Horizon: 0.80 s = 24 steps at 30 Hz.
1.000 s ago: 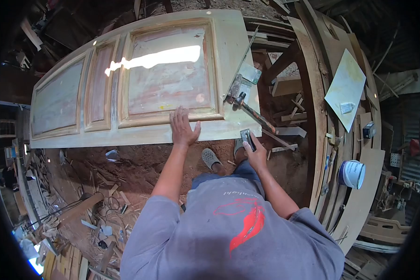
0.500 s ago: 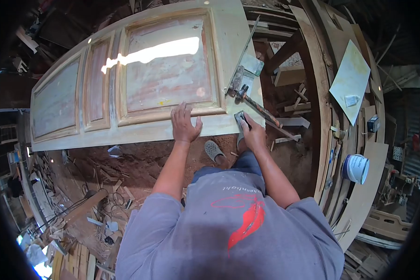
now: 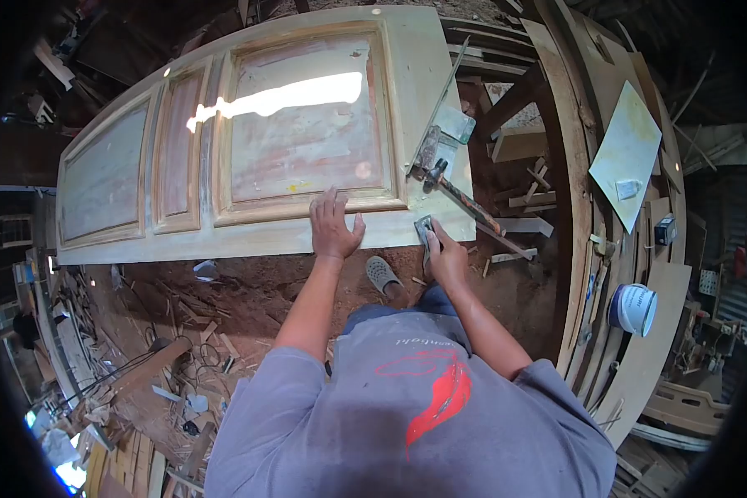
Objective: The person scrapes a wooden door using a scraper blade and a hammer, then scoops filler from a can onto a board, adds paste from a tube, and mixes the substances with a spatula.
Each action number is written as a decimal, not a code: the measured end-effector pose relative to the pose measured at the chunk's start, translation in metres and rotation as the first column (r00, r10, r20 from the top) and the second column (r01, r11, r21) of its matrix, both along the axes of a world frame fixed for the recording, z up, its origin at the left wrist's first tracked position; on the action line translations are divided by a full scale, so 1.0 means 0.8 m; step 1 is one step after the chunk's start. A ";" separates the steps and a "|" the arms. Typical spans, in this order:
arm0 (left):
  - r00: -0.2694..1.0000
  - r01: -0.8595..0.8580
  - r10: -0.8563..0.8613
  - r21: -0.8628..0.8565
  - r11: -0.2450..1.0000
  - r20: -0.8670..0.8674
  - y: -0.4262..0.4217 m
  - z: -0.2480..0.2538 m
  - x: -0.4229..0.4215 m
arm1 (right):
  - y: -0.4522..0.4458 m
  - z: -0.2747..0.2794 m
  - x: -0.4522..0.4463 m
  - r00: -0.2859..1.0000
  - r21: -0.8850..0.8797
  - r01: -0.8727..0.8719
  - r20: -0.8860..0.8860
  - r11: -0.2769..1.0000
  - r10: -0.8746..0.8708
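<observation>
A pale wooden panelled door (image 3: 266, 237) lies flat in front of me, its mouldings brown and its panels streaked with white. My left hand (image 3: 335, 227) rests open on the near rail, fingers reaching onto the moulding. My right hand (image 3: 446, 259) is closed around a small grey block-like piece (image 3: 423, 227) against the door's near edge, toward the right corner. I cannot make out exactly what kind of tool it is. Just beyond that hand lies a hammer (image 3: 466, 199), its dark handle extending past the door's end.
A long thin metal strip (image 3: 448, 90) and a clear plastic box (image 3: 456, 124) lie near the hammer. On planks to the right are a pale board (image 3: 631, 149) and a white bucket (image 3: 637, 310). Wood scraps (image 3: 216, 349) litter the dirt floor.
The view has shifted slightly, so the door appears a little lower and to the right. My right hand with the grey piece has moved slightly nearer the door's edge; my left stays on the rail.
</observation>
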<state>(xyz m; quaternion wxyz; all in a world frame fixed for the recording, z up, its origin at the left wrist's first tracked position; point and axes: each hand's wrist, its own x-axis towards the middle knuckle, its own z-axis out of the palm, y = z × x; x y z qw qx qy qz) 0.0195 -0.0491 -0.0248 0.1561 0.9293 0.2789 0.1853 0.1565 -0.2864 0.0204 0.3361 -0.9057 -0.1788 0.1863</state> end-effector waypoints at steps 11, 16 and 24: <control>1.000 -0.004 0.004 0.005 1.000 -0.009 0.003 -0.005 0.002 | 0.003 -0.014 -0.007 0.999 0.072 0.026 -0.030 0.997 -0.024; 1.000 -0.002 0.002 0.013 1.000 0.020 -0.002 -0.002 -0.001 | 0.023 -0.005 0.061 0.993 -0.086 -0.114 -0.037 0.990 0.111; 0.999 -0.013 0.013 0.015 1.000 -0.037 -0.003 0.000 0.001 | 0.030 0.012 0.111 0.907 -0.160 -0.418 -0.018 0.894 0.420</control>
